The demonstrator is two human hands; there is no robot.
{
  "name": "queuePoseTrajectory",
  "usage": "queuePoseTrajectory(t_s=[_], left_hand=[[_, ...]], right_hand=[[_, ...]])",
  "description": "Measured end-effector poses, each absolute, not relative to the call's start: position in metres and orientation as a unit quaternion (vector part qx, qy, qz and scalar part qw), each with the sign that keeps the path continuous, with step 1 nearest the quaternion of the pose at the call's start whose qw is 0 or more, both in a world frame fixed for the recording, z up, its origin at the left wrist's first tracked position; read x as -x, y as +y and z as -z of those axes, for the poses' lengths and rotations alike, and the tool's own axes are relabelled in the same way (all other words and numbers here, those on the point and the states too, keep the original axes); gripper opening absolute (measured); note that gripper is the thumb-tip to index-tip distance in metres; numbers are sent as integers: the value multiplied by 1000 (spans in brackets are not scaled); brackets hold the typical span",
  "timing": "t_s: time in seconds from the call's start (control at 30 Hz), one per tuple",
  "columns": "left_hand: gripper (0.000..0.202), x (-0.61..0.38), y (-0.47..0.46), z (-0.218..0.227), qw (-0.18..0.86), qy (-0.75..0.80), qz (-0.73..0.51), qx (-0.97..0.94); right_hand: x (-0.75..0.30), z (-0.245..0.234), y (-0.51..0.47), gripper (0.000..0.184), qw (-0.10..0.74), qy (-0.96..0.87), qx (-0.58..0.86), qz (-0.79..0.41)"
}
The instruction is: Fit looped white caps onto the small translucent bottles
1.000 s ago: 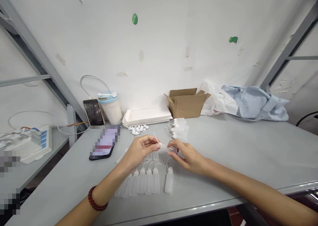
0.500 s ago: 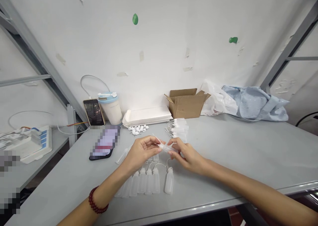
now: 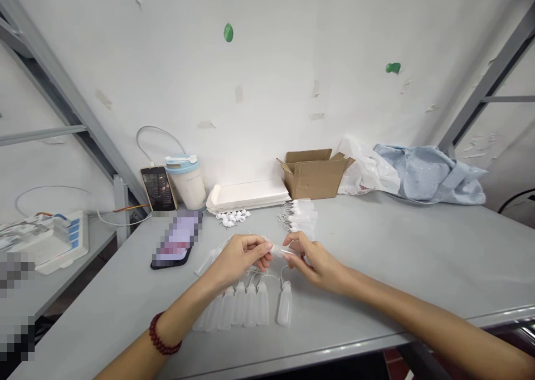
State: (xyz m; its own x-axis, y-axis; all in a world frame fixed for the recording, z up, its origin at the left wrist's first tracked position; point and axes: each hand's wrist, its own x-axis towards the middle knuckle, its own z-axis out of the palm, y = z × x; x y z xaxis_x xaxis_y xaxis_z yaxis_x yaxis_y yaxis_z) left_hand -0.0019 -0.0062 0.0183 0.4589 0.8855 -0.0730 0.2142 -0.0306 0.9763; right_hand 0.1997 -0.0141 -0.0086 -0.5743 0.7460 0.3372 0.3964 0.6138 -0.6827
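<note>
Both my hands meet above the grey table [image 3: 397, 257], pinching one small translucent squeeze bottle [image 3: 279, 250] held sideways between them. My left hand [image 3: 240, 256], with a red bead bracelet on its wrist, grips the cap end with closed fingers. My right hand [image 3: 311, 260] grips the bottle's body. Just below them several finished bottles [image 3: 246, 307] lie in a row, and one more bottle [image 3: 285, 307] lies apart to the right. A pile of uncapped bottles [image 3: 300, 214] and a heap of small white caps [image 3: 232, 217] lie farther back.
A phone [image 3: 175, 240] lies flat at the left; another phone [image 3: 157, 188] leans by a white jar [image 3: 186, 181]. White trays [image 3: 246, 195], a cardboard box [image 3: 314, 173], a plastic bag [image 3: 365, 168] and blue cloth [image 3: 430, 174] line the wall.
My left hand has dropped slightly and turned over the cap end; the thin nozzle tip that stuck up is no longer seen. My right hand has hardly moved.
</note>
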Motion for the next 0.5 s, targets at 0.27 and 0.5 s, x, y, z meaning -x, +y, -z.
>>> queuePoseTrajectory(t_s=[0.27, 0.5], left_hand=[[21, -1, -11, -21, 497, 407, -307, -702], [15, 0, -12, -14, 454, 387, -345, -725]], right_hand=[[-200, 7, -13, 13, 324, -812, 348, -339], [-199, 4, -12, 19, 338, -772, 341, -417]])
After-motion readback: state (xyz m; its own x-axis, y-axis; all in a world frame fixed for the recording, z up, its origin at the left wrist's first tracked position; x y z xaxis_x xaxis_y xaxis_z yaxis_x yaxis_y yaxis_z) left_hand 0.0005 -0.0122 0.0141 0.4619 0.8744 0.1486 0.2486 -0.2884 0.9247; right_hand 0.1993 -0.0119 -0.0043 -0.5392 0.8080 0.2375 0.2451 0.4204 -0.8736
